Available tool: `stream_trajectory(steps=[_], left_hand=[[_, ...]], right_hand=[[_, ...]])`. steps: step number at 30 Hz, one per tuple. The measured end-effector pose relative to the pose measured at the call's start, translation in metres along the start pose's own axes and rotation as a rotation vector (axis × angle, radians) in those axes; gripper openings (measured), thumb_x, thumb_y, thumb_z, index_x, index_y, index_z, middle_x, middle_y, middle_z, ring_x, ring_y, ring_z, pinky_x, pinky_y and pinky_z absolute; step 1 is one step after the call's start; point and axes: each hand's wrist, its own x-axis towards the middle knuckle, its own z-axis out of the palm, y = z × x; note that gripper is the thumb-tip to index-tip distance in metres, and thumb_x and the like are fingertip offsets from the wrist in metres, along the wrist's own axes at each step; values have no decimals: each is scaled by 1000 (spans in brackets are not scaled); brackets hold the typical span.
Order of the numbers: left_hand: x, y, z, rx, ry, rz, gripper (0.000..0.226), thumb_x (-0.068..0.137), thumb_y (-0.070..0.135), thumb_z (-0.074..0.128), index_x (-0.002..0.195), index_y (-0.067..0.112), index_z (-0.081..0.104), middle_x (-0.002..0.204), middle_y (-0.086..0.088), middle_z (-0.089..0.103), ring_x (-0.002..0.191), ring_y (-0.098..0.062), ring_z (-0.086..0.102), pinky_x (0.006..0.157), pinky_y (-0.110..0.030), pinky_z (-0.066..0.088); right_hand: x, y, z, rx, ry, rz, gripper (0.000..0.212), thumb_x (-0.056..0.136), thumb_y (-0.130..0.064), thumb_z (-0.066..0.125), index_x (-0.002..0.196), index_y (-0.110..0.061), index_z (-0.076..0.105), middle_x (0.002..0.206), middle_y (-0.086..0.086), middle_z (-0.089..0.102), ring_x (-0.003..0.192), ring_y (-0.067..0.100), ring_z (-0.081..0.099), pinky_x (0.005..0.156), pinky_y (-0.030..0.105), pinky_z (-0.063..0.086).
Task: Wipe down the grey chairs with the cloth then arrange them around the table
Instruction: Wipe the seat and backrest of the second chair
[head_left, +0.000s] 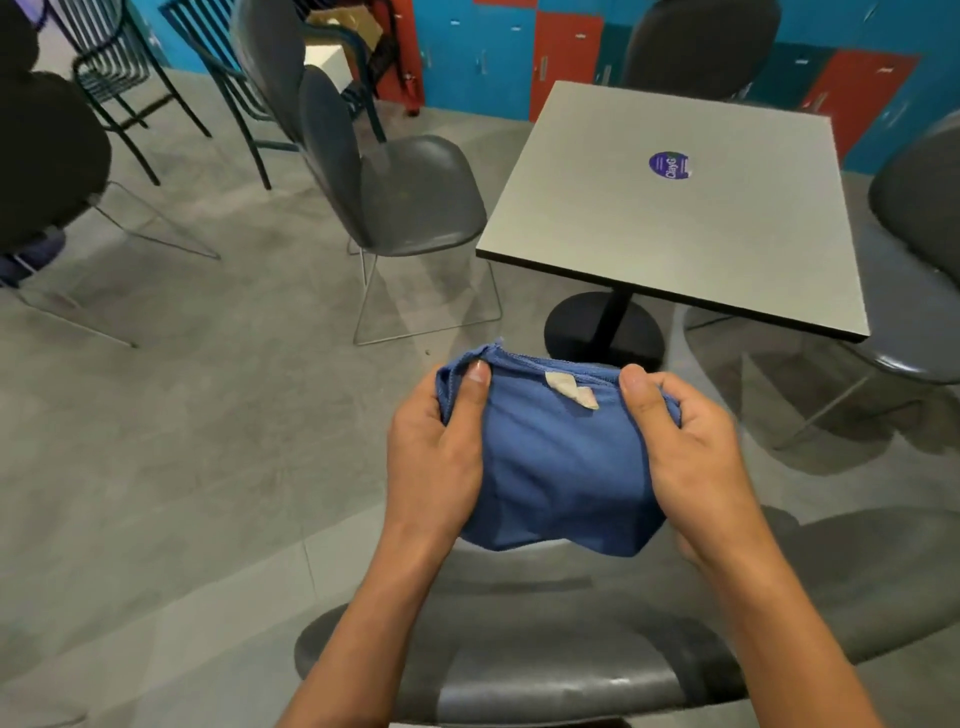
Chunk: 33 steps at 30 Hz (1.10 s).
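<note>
Cloth (558, 462), one, blue, bunched, small pale tag near its top hem; held in the air between both hands, long axis running left to right, hemmed edge pointing away toward the table. Left hand (434, 462) grips the left end, thumb on top, fingers curled under out of sight. Right hand (698, 452) grips the right end the same way, thumb pressed on the hem. Cloth hangs above a grey chair (545, 654) at the bottom edge of the view. Four more grey chairs visible: one (410, 197) just off the tabletop's left edge, one (701, 47) behind its far edge, one (919, 260) by its right edge, one (265, 57) further back left. Tabletop (649, 223), one, square, grey, round purple sticker (669, 165) near its far right corner. Two dark wire chairs (114, 67) far left.
</note>
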Motion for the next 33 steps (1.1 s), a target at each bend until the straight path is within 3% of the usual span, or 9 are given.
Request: stream_trajectory(steps=[7, 9, 11, 16, 21, 26, 28, 30, 33], left_hand=[[15, -7, -19, 35, 26, -18, 20, 104, 36, 57, 94, 27, 71, 91, 8, 76, 90, -10, 72, 82, -34, 57], [19, -10, -28, 37, 22, -29, 20, 104, 36, 57, 95, 26, 71, 92, 7, 76, 90, -12, 72, 81, -33, 57], [26, -12, -36, 29, -2, -34, 21, 104, 36, 57, 93, 25, 71, 89, 6, 76, 87, -11, 72, 77, -29, 56], [53, -27, -65, 13, -124, -45, 23, 103, 36, 57, 91, 23, 71, 88, 3, 76, 86, -14, 72, 77, -33, 58], [75, -39, -106, -6, -276, -61, 21, 104, 32, 57, 89, 27, 71, 84, 8, 76, 81, -7, 71, 74, -25, 57], [87, -46, -138, 36, -421, -76, 21, 104, 33, 56, 94, 22, 71, 88, 1, 77, 87, -19, 74, 81, -41, 60], [87, -47, -144, 50, -459, -69, 22, 104, 32, 56, 92, 22, 71, 88, 0, 77, 86, -18, 74, 79, -39, 60], [85, -47, -149, 51, -478, -78, 21, 104, 30, 56, 92, 22, 71, 86, 2, 77, 83, -14, 74, 77, -33, 59], [77, -50, -156, 75, -487, -71, 22, 104, 31, 57, 91, 23, 72, 88, 0, 77, 87, -21, 74, 81, -41, 60]], right_hand=[[5, -7, 26, 102, -76, 50, 37, 100, -47, 55, 91, -14, 69, 91, 9, 74, 89, 30, 70, 81, 46, 55], [4, -11, 35, 95, -76, 39, 39, 100, -47, 55, 89, -11, 67, 88, 12, 72, 80, 22, 69, 74, 39, 54], [1, -13, 43, 94, -51, 33, 41, 100, -47, 54, 89, -10, 66, 86, 12, 71, 75, 18, 66, 69, 36, 52], [-12, -16, 78, 42, 34, 75, 40, 100, -49, 53, 89, -14, 69, 85, 4, 73, 81, 21, 69, 73, 35, 54], [-39, -20, 132, 79, 225, 133, 49, 96, -54, 55, 89, -8, 65, 90, 20, 69, 86, 40, 64, 78, 50, 53], [-70, -25, 166, 44, 329, 156, 49, 90, -59, 52, 87, -13, 68, 77, 8, 67, 69, 20, 60, 69, 37, 49], [-80, -24, 173, 28, 347, 166, 48, 92, -58, 52, 87, -13, 67, 77, 10, 67, 69, 25, 60, 67, 38, 49], [-90, -23, 177, 24, 363, 161, 50, 90, -60, 51, 86, -12, 66, 73, 8, 64, 64, 15, 55, 61, 27, 45], [-102, -22, 182, 21, 369, 159, 58, 88, -62, 49, 86, -6, 63, 74, 15, 59, 62, 11, 50, 55, 22, 39]])
